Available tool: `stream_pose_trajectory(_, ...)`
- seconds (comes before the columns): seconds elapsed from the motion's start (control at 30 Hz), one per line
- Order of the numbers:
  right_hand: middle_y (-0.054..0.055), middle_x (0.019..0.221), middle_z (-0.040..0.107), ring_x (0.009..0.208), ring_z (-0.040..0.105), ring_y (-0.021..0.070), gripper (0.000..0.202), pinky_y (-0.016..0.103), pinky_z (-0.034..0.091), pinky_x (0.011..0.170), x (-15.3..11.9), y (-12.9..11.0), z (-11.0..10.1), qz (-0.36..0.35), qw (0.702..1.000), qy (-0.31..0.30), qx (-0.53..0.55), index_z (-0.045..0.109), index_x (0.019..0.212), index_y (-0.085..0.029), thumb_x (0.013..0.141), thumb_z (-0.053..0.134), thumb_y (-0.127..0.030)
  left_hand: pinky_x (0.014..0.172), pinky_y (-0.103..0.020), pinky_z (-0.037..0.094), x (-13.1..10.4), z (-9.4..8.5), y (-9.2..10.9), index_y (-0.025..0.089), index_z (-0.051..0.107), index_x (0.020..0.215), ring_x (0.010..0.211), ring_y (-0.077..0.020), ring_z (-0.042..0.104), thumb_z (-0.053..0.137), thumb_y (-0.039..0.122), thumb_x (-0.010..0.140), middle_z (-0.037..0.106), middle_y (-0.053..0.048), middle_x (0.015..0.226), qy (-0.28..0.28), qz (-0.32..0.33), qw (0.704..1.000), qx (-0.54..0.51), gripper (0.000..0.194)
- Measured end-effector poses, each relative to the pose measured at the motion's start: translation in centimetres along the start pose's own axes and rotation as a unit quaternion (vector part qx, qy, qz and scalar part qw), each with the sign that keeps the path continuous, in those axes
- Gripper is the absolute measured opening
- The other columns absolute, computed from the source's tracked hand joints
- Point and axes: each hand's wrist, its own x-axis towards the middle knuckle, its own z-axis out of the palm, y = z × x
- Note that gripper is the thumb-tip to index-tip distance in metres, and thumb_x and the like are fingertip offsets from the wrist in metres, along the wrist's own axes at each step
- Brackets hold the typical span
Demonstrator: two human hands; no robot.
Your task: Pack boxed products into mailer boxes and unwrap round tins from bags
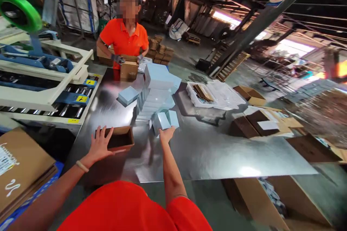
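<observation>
My left hand (101,143) has its fingers spread and rests against the left side of a small open cardboard box (129,143), whose inside is dark. To the right, my right hand (166,134) grips a pale blue box (162,120) at its near end, with fingers partly hidden. Another light blue box (172,118) stands right beside it. Just behind rises a tall stack of light blue boxes (156,95). One more blue box (128,95) lies apart on the metal table (195,151), left of the stack.
Across the table a person in an orange shirt (127,39) holds a small carton (129,70). A roller conveyor (65,110) runs along the left. White baskets (225,94) and open cartons (255,124) sit to the right, and a large open carton (252,195) stands below the edge.
</observation>
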Motion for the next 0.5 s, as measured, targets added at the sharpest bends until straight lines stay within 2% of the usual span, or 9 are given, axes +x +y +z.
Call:
stream_pose_trajectory(0.03, 0.033, 0.143, 0.067, 0.134, 0.067, 0.0435, 0.088, 0.06, 0.056, 0.115, -0.7, 0.1, -0.7, -0.029, 0.999, 0.015, 0.014, 0.053, 0.154, -0.003, 0.089, 0.074, -0.059, 0.129, -0.08, 0.033, 0.2, 0.3, -0.5, 0.024, 0.069, 0.153, 0.165, -0.0584, 0.033, 0.092, 0.051, 0.069, 0.055, -0.025, 0.165, 0.022, -0.001, 0.998, -0.057, 0.091)
stream_pose_trajectory(0.1, 0.027, 0.139, 0.069, 0.13, 0.069, 0.0408, 0.084, 0.061, 0.057, 0.115, -2.2, -0.6, -2.7, -0.139, 0.985, 0.068, 0.075, 0.057, 0.15, -0.01, 0.089, 0.074, -0.065, 0.133, -0.067, 0.039, 0.5, 0.9, -1.3, 0.022, 0.07, 0.145, 0.16, -0.046, 0.048, 0.08, 0.053, 0.083, 0.061, -0.021, 0.158, 0.095, -0.037, 0.977, -0.189, 0.071)
stream_pose_trajectory(0.17, 0.021, 0.136, 0.072, 0.124, 0.071, 0.0367, 0.082, 0.057, 0.06, 0.11, -3.7, -2.4, -5.1, -0.284, 0.939, 0.108, 0.163, 0.059, 0.149, -0.016, 0.088, 0.077, -0.069, 0.131, -0.058, 0.045, 1.0, 1.4, -1.8, 0.02, 0.069, 0.14, 0.148, -0.0361, 0.06, 0.068, 0.047, 0.091, 0.066, -0.019, 0.149, 0.169, -0.115, 0.927, -0.315, 0.055)
stream_pose_trajectory(0.2, 0.019, 0.136, 0.072, 0.122, 0.072, 0.0349, 0.083, 0.055, 0.062, 0.106, -4.6, -3.8, -6.1, -0.348, 0.91, 0.104, 0.2, 0.059, 0.15, -0.018, 0.088, 0.079, -0.069, 0.128, -0.056, 0.048, 1.2, 1.7, -1.9, 0.019, 0.068, 0.138, 0.14, -0.0331, 0.065, 0.066, 0.043, 0.091, 0.068, -0.018, 0.143, 0.19, -0.157, 0.894, -0.373, 0.052)
stream_pose_trajectory(0.27, 0.018, 0.139, 0.072, 0.123, 0.072, 0.0333, 0.082, 0.052, 0.063, 0.104, -6.5, -7.0, -7.2, -0.444, 0.864, 0.042, 0.235, 0.06, 0.151, -0.02, 0.088, 0.083, -0.067, 0.119, -0.052, 0.056, 1.5, 2.0, -1.9, 0.018, 0.066, 0.135, 0.125, -0.0289, 0.072, 0.068, 0.037, 0.086, 0.072, -0.016, 0.131, 0.197, -0.21, 0.836, -0.466, 0.052)
stream_pose_trajectory(0.33, 0.018, 0.141, 0.073, 0.127, 0.071, 0.033, 0.076, 0.051, 0.062, 0.107, -8.4, -10.3, -6.6, -0.518, 0.822, -0.057, 0.229, 0.065, 0.149, -0.02, 0.09, 0.086, -0.062, 0.108, -0.047, 0.06, 1.6, 2.1, -1.8, 0.019, 0.062, 0.135, 0.113, -0.0256, 0.074, 0.072, 0.036, 0.081, 0.074, -0.013, 0.124, 0.18, -0.214, 0.803, -0.526, 0.057)
stream_pose_trajectory(0.4, 0.018, 0.14, 0.074, 0.13, 0.07, 0.0318, 0.069, 0.05, 0.06, 0.111, -10.3, -12.7, -4.5, -0.566, 0.786, -0.164, 0.188, 0.07, 0.145, -0.018, 0.09, 0.089, -0.055, 0.097, -0.042, 0.062, 1.6, 2.2, -1.7, 0.02, 0.06, 0.134, 0.103, -0.0228, 0.073, 0.075, 0.04, 0.077, 0.075, -0.011, 0.119, 0.169, -0.199, 0.791, -0.553, 0.062)
stream_pose_trajectory(0.5, 0.018, 0.14, 0.076, 0.128, 0.07, 0.0316, 0.066, 0.05, 0.057, 0.115, -12.5, -14.0, -0.2, -0.57, 0.763, -0.292, 0.082, 0.073, 0.143, -0.018, 0.087, 0.094, -0.046, 0.091, -0.039, 0.06, 1.7, 2.5, -1.8, 0.022, 0.058, 0.127, 0.094, -0.0198, 0.071, 0.079, 0.045, 0.074, 0.075, -0.008, 0.113, 0.17, -0.185, 0.789, -0.561, 0.061)
